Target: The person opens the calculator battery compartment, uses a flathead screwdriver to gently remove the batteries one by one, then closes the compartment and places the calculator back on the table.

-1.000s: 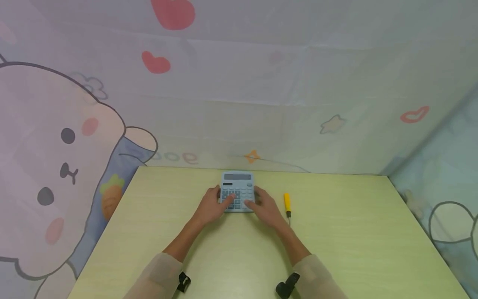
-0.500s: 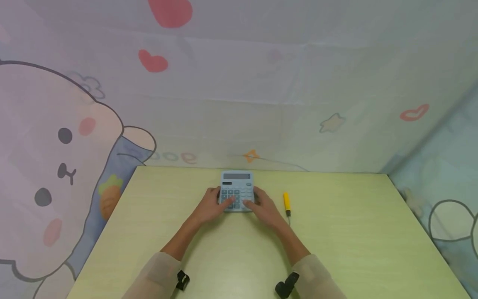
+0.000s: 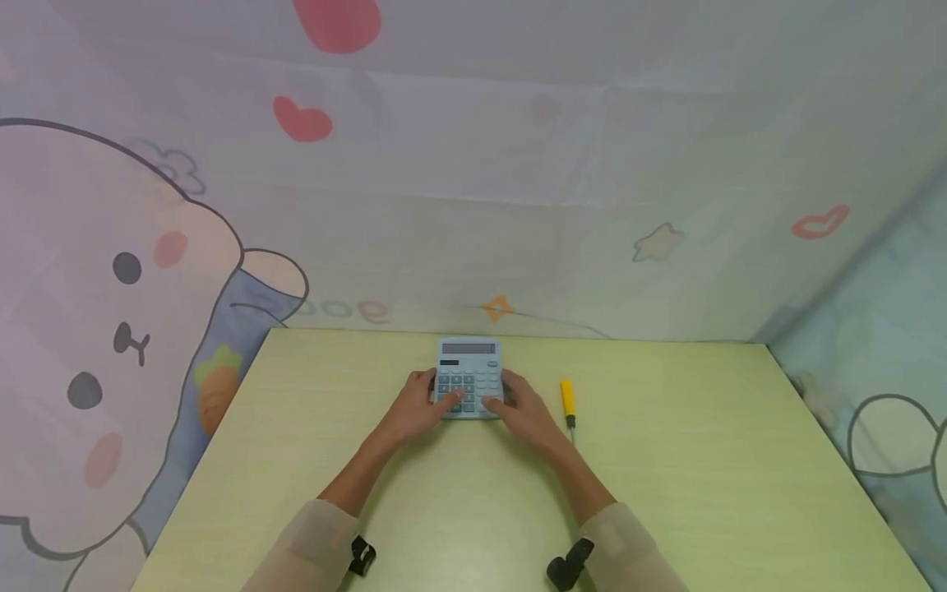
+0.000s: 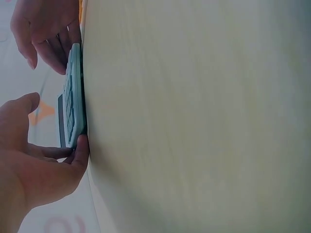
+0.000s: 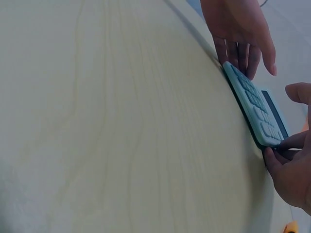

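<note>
A light blue calculator (image 3: 469, 362) lies near the back edge of the table, its screen at the far end. My left hand (image 3: 414, 407) is at its left side and my right hand (image 3: 528, 411) at its right side. In the head view both thumbs appear over the keys. The left wrist view shows the left thumb (image 4: 33, 101) raised clear of the calculator while the fingers touch its edge. Likewise, in the right wrist view, the right thumb (image 5: 297, 92) stands away from it and the fingers are at the edge. Some fingertips are hidden.
To the right lies a screwdriver (image 3: 568, 400) with a yellow and black handle; my right forearm hides part of its shaft. The pale wooden table (image 3: 725, 460) meets a printed cloth (image 3: 473, 148) behind it.
</note>
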The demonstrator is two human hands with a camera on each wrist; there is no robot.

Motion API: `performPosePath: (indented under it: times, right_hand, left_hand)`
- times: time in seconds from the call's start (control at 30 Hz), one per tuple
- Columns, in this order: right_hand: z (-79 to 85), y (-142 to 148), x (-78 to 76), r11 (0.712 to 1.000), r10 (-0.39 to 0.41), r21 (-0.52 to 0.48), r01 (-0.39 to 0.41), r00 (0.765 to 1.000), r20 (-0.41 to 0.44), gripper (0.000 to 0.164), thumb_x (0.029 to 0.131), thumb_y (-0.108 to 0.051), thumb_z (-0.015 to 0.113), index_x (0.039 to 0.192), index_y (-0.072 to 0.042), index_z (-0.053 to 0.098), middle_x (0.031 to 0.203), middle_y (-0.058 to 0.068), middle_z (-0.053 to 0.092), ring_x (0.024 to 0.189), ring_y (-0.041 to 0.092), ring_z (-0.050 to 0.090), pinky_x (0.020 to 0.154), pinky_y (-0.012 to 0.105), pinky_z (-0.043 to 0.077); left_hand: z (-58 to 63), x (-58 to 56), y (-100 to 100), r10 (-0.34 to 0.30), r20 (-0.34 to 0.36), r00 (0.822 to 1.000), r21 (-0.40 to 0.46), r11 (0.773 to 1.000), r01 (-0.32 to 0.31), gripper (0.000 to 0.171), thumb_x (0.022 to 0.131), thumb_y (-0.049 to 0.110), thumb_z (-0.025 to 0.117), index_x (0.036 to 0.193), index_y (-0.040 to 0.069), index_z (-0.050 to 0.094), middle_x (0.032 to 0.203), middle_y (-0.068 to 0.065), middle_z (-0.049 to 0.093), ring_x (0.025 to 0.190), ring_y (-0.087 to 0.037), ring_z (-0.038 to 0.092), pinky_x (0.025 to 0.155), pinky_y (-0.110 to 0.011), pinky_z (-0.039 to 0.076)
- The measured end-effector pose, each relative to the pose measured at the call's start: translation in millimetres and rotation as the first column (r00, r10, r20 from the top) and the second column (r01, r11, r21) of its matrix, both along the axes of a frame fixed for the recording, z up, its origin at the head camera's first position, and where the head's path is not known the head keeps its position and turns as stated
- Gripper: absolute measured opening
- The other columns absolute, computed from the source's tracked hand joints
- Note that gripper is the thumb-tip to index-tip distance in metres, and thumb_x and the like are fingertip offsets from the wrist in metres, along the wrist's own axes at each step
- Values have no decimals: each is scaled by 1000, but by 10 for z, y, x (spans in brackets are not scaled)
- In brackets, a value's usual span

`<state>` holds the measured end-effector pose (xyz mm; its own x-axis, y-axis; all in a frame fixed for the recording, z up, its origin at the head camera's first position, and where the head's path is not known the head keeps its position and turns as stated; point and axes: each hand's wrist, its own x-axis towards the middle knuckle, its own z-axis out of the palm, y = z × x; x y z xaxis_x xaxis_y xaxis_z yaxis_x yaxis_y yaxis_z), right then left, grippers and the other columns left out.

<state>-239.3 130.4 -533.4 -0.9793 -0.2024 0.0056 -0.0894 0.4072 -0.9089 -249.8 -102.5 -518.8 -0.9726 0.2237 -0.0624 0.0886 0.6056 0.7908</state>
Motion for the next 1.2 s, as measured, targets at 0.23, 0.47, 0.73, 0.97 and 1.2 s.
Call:
performPosePath:
  times: [0.23, 0.47, 0.73, 0.97, 1.2]
  right_hand:
    - [-6, 0, -9, 1000, 18, 6, -18, 1000, -13, 74, 104, -34, 68, 163, -1, 38, 165, 18, 41, 153, 34, 39, 123, 53, 33]
    - [-5, -4, -13, 999, 7, 42, -6, 999, -32, 71, 105, -34, 66, 161, -1, 41, 166, 18, 40, 154, 36, 36, 125, 54, 29]
    - [-8, 9, -4, 996, -33, 79, 34, 999, -16, 67, 106, -38, 63, 160, -3, 45, 166, 15, 42, 155, 36, 36, 125, 55, 26]
    - [73, 45, 2, 998, -44, 46, 45, 999, -21, 62, 103, -38, 67, 155, -6, 54, 160, 13, 50, 150, 35, 44, 123, 54, 32]
    - [143, 79, 57, 994, -86, 70, 85, 996, 14, 62, 102, -42, 67, 152, -7, 57, 156, 11, 56, 150, 35, 44, 122, 56, 32]
  left_hand:
    - [-9, 0, 6, 3, -10, 1000, 8, 1000, -3, 79, 105, 43, 63, 160, -7, 36, 154, -30, 41, 140, -45, 48, 116, -60, 39]
    - [-13, 3, 28, 5, -33, 999, 28, 1000, -4, 74, 105, 42, 63, 157, -7, 41, 150, -32, 44, 137, -46, 50, 112, -61, 42]
    - [32, 12, 57, 49, 12, 999, 17, 999, -49, 78, 104, 49, 62, 156, -7, 45, 145, -30, 49, 132, -43, 54, 111, -59, 44]
    - [102, 3, 48, 68, 2, 998, 47, 997, -68, 64, 104, 48, 62, 137, -6, 64, 129, -22, 65, 115, -33, 63, 99, -52, 52]
    - [125, 37, 46, 108, 42, 993, 84, 990, -111, 67, 104, 49, 62, 142, -7, 62, 136, -23, 66, 126, -36, 63, 104, -53, 51]
